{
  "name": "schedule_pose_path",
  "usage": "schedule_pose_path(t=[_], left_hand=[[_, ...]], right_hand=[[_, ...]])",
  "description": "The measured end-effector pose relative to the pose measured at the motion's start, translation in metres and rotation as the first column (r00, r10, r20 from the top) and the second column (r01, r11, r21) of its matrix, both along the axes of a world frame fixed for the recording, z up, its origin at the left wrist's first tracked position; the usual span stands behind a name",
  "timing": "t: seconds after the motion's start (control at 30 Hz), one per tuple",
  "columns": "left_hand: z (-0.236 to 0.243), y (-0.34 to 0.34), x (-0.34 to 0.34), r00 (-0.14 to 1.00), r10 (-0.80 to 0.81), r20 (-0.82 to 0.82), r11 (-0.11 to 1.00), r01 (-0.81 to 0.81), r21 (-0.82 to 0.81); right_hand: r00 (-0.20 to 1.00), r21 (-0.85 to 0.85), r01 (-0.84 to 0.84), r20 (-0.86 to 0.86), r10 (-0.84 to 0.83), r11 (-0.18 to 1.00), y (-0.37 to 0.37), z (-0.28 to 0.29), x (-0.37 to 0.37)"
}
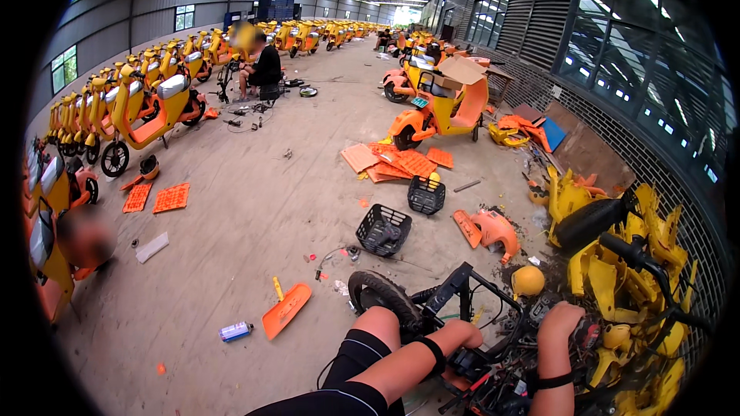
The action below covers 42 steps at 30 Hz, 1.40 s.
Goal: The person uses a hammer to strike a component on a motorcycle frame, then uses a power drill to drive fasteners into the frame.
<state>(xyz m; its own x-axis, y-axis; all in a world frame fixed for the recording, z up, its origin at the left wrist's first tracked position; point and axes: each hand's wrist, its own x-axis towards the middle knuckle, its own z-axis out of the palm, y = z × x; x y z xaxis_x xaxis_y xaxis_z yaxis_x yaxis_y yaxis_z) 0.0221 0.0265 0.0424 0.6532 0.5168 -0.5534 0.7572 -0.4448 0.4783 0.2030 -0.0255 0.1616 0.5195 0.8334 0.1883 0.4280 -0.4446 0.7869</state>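
In front of me a stripped black scooter frame [455,289] lies on the floor, its wheel [378,296] beside my knee. My left hand [465,337] reaches down into the frame near an orange-red part [460,382]; its fingers are hidden behind the frame. Farther right, my right hand [561,320] is curled over the dark mechanical parts and cables of the same scooter. What it grips is hidden. The black handlebar [655,270] stands up to the right of that hand. A round yellow cover [528,281] lies just beyond the frame.
Broken yellow panels [609,281] pile against the right wall. Black baskets [384,229], an orange fender [497,235], an orange panel [286,310] and a spray can [236,332] lie about. Scooters [146,112] line the left; a seated person [266,65] works farther off.
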Motion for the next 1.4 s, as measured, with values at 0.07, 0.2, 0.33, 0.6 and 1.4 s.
schedule_pose_path(t=[0.07,0.2,0.33,0.6,1.4], left_hand=[[0.015,-0.004,0.001,0.999,0.022,-0.025,0.993,-0.025,-0.112],[-0.003,0.004,0.004,0.998,0.051,0.038,0.968,-0.04,-0.249],[0.002,0.005,0.003,0.999,0.029,0.023,0.98,-0.024,-0.196],[-0.002,0.004,0.01,0.997,0.077,-0.031,0.979,-0.081,-0.184],[-0.013,0.011,0.017,0.998,-0.053,-0.026,0.969,0.045,-0.241]], right_hand=[[0.999,0.016,0.034,-0.03,-0.034,0.999,-0.003,0.0,0.005],[0.998,0.044,0.037,-0.058,-0.034,0.998,-0.004,-0.001,0.009],[0.999,0.034,0.024,-0.042,-0.023,0.999,-0.006,-0.008,0.01],[1.0,0.071,-0.006,-0.017,0.007,0.997,-0.008,0.002,-0.004],[0.995,0.089,0.061,-0.079,-0.054,0.994,-0.009,0.006,-0.017]])
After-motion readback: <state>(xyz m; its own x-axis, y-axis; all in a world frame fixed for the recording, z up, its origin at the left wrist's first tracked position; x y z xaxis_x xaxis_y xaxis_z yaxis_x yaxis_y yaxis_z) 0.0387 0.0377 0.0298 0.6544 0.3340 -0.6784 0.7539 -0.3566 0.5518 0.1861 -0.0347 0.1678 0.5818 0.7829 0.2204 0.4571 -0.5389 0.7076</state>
